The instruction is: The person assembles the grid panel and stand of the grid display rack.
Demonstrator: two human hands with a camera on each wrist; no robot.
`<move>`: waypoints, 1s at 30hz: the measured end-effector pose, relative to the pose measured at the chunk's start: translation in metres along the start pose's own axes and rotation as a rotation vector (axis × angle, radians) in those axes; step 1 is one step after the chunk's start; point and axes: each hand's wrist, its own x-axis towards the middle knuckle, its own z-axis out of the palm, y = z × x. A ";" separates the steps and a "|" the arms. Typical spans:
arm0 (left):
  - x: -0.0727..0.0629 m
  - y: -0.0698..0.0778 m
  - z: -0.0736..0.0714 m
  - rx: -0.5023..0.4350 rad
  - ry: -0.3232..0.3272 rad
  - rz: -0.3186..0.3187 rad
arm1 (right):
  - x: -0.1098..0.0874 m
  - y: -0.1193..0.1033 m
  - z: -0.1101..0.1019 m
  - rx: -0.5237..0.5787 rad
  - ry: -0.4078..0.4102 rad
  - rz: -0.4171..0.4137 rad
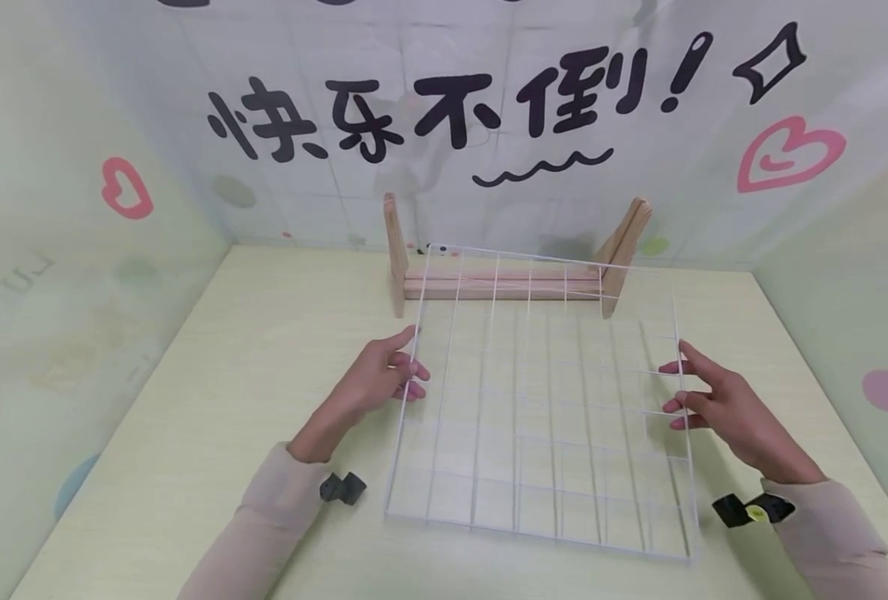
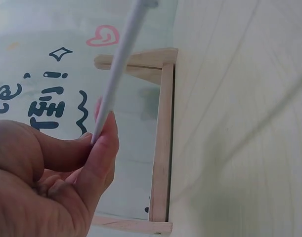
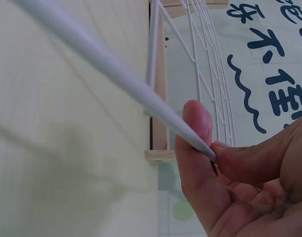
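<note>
Head view: the left hand (image 1: 383, 371) and right hand (image 1: 724, 407) pinch the white wire grid (image 1: 523, 402) by its sides, over the table (image 1: 263, 367). Holding it up seems the step; moving it needs both hands together. More room looks left. Its far edge overlaps the wooden stand (image 1: 511, 293).
</note>
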 end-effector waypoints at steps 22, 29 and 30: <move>0.010 0.032 0.002 -0.011 0.208 0.111 | 0.011 -0.029 -0.017 0.051 0.152 -0.201; 0.013 0.042 0.006 -0.066 0.267 0.139 | 0.013 -0.041 -0.019 0.148 0.244 -0.216; 0.013 0.042 0.006 -0.085 0.277 0.147 | 0.014 -0.043 -0.018 0.165 0.262 -0.215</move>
